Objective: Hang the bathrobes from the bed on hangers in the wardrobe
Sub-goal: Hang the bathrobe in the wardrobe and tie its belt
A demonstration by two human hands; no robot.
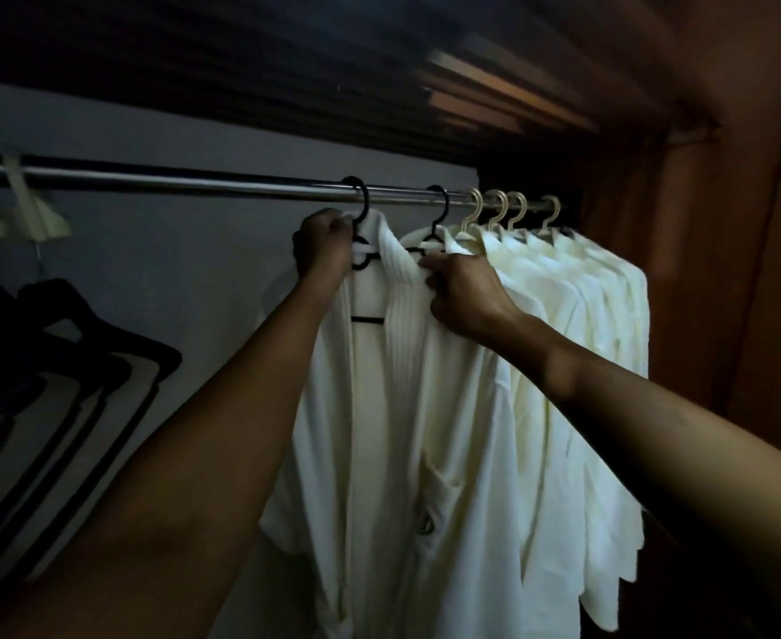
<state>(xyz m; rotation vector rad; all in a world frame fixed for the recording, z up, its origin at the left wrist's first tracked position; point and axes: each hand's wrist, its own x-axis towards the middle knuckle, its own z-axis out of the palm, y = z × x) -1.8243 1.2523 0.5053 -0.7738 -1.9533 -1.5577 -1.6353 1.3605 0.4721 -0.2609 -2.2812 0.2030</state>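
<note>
Inside the dim wardrobe, a white bathrobe (407, 408) is hung by a black hanger (361, 214) on the metal rail (195, 183). Its collar is gripped by the left hand (324, 244) and right hand (464, 292). More robes (586, 315) are crowded rightward against the wooden wall (725, 223).
</note>
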